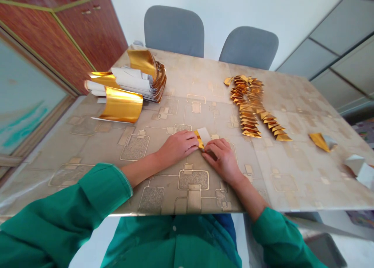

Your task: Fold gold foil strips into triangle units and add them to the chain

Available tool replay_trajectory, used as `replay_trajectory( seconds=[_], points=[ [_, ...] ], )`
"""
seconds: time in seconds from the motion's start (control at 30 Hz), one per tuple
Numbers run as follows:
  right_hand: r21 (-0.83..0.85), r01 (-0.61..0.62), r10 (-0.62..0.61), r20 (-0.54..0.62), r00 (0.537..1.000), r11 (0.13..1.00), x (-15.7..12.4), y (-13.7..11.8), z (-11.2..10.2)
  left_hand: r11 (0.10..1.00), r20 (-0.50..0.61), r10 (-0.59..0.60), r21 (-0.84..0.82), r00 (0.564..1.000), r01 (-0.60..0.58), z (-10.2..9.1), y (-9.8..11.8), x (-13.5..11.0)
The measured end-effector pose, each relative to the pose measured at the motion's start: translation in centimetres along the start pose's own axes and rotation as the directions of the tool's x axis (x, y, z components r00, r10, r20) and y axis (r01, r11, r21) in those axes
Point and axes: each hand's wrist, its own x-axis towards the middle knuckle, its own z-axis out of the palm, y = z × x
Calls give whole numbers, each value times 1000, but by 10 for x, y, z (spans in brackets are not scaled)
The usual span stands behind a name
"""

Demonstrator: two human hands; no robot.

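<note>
I watch from far away through the head camera, and it shows a person at a table. The table has a shiny beige cover with a square pattern [292, 174]. The left hand [178, 147] lies flat, with its fingers [189, 141] pressed together against a small strip of gold and white paper [201, 137]. The right hand [220, 160] sits just beside it, with its fingers [214, 145] a bit bent and their tips on the same strip. I cannot tell if they pinch it or only press down. The strip lies between the hands, near the middle of the table.

Many small, pointy folded gold paper pieces [248, 104] lie in a long, bumpy line to the right of the hands. So a lot of pieces are done. Far to the right are a loose gold and silver paper piece [320, 141] and a white and silver paper piece [358, 168]. To the left is a big curly pile of long gold and white paper strips [137, 80], and those look not yet folded. So a lot is left too. Behind the table stand two grey padded chairs [173, 30] [248, 47], and a red-brown wooden cabinet [58, 38] stands to the left.
</note>
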Motion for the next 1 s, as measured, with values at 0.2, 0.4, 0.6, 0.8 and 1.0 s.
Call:
replay_trajectory(
  seconds=[0.2,0.4,0.6,0.8,1.0],
  points=[
    [46,-85,86,-17,996,995,0,1,0,997,22,-74,-12,997,74,-1,6,2],
    [61,-162,164,-24,986,985,0,-1,1,985,0,-168,-33,986,168,1,9,6],
    [34,-203,204,-38,978,979,2,-5,2,972,9,-233,-23,972,233,2,10,9],
    [-38,-243,240,-73,968,969,4,-7,5,966,-6,-255,37,967,255,3,10,9],
    [-87,-275,270,-65,961,957,6,-9,8,955,-15,-296,34,955,296,4,9,10]
  ],
)
